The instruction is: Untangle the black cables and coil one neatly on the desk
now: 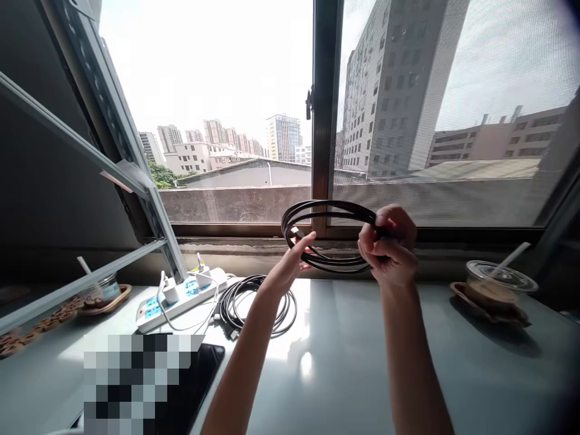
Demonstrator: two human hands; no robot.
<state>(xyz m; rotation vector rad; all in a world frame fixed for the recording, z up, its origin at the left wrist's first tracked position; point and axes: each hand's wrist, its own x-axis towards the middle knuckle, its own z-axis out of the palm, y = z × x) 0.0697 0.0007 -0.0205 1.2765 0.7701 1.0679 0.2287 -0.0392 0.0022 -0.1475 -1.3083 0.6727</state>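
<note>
A coiled black cable [335, 262] is held up above the table, in front of the window. My right hand [390, 244] is closed around the right side of the coil, fingers curled in. At the coil's left side, my left hand [292, 263] grips the cable between thumb and fingers, some of which are hidden behind it. A light-coloured plug end [296, 232] sticks up by the left thumb. Below, beyond my left forearm, a second coiled black cable [290, 314] lies on the table [344, 362], its connectors at the near left side.
A white power strip [181, 308] with chargers and white cords stands at the left, near a metal shelf frame [156, 208]. A dark tablet-like device [211, 362] lies at front left, partly pixelated. At right, a lidded drink cup [496, 281] sits in a brown holder [480, 308].
</note>
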